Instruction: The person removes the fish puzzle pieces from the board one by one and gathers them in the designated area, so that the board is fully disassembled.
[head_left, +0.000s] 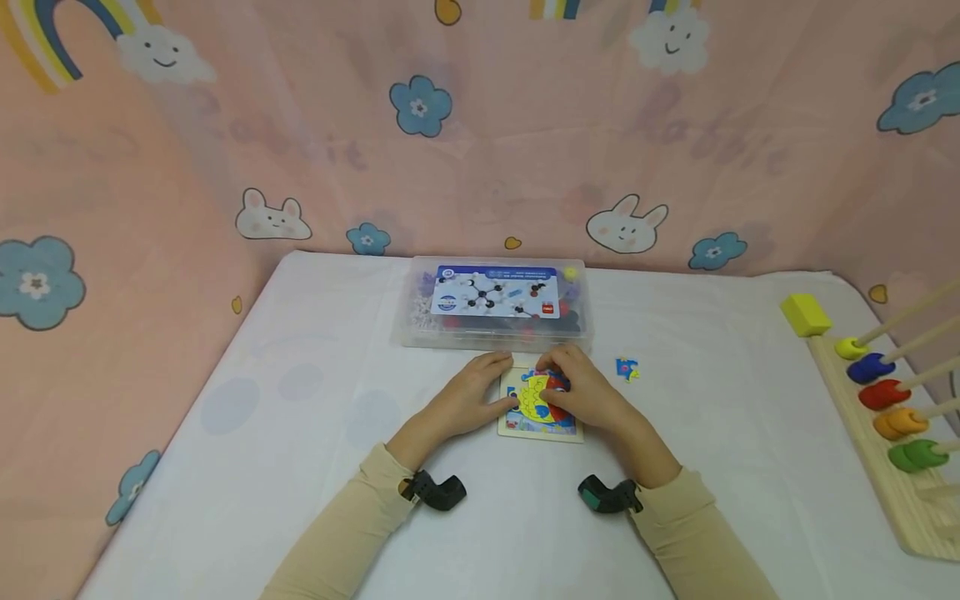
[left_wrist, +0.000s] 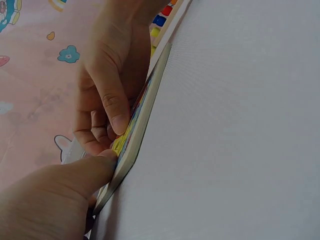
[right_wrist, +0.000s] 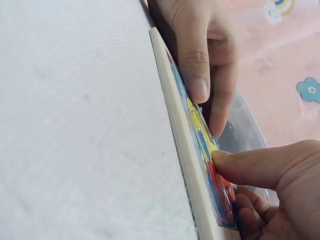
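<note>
A small wooden jigsaw board (head_left: 540, 436) with a yellow and red fish picture lies on the white table, between the two hands. My left hand (head_left: 471, 393) holds the board at its left side, its thumb over the near part and its fingers reaching to the far corner. My right hand (head_left: 588, 392) pinches a red-and-yellow puzzle piece (head_left: 553, 397) at the picture's right part, with the thumb on its face and the index finger at its far edge. The right wrist view shows the right thumb (right_wrist: 235, 162) pressing there. Its underside is hidden.
A clear plastic case (head_left: 495, 333) with a molecule label stands just behind the board. One loose blue puzzle piece (head_left: 627, 369) lies right of the right hand. Farther right are a wooden bead rack (head_left: 870, 450) and a yellow block (head_left: 806, 315).
</note>
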